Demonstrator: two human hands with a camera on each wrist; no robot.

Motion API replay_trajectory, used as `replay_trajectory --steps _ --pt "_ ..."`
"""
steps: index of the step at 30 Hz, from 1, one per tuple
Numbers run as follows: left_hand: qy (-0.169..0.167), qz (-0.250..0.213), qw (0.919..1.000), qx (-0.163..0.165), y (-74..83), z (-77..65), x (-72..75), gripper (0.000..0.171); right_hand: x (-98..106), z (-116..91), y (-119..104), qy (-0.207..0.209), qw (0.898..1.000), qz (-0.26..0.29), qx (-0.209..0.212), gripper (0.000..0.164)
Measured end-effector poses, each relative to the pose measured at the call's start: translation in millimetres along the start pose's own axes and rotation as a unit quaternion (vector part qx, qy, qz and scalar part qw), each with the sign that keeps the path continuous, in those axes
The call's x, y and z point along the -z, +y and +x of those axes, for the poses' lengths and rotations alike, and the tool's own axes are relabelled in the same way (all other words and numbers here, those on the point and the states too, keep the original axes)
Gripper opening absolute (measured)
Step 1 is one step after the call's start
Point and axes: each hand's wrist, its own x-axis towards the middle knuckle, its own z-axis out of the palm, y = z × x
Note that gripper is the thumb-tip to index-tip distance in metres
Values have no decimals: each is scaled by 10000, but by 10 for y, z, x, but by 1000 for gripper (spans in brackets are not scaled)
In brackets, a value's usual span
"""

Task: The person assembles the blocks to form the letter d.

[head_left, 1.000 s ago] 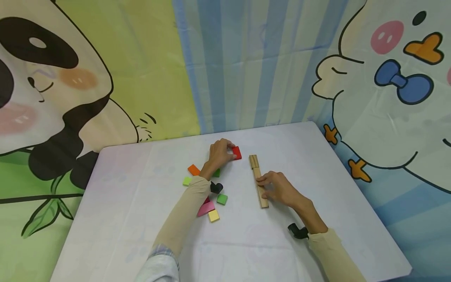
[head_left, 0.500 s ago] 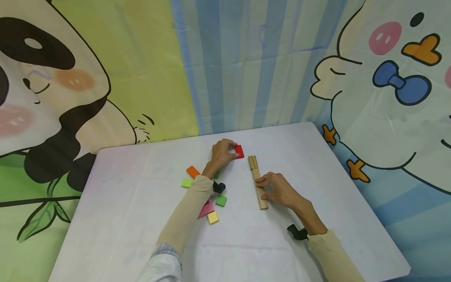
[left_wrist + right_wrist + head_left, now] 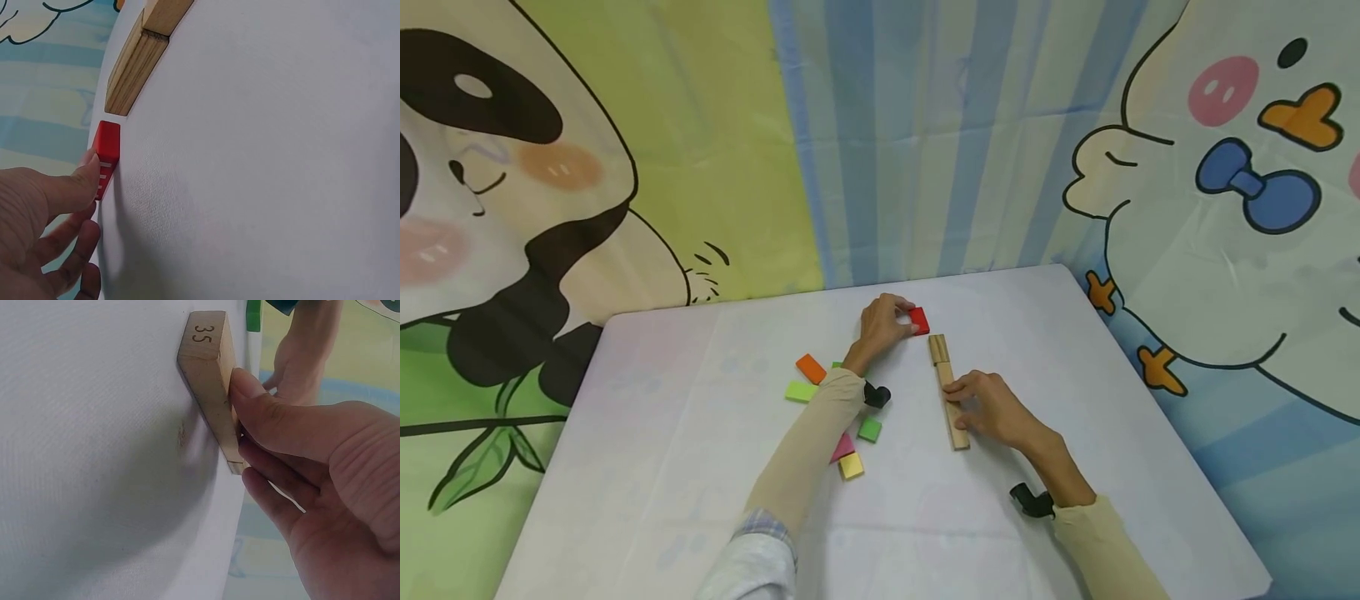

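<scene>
At the far side of the table, my left hand (image 3: 882, 327) pinches a small red block (image 3: 920, 321) between thumb and fingers. White marks show on the side of this red block (image 3: 110, 140) in the left wrist view. My right hand (image 3: 996, 408) holds a long wooden block (image 3: 960, 437) lying on the table, thumb along one side. The end of that wooden block (image 3: 203, 334) carries the number 35 in the right wrist view. A shorter wooden piece (image 3: 938, 348) lines up with its far end, and the red block is just beyond it.
Around the left forearm lie an orange block (image 3: 810, 368), a light green block (image 3: 801, 392), a green block (image 3: 870, 430), a pink block (image 3: 843, 447) and a yellow block (image 3: 852, 466). The forearm partly covers some. Cartoon-printed cloth (image 3: 895, 142) hangs behind the white table (image 3: 647, 467).
My left hand has slid the red block a little to the right, closer to the far end of the wooden row. My right hand stays on the long wooden block.
</scene>
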Motion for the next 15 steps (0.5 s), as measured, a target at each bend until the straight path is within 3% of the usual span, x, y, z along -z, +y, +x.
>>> replay_trajectory --steps 15 --pt "-29 -311 9995 38 20 73 -103 34 -6 -8 -5 -31 9997 124 -205 48"
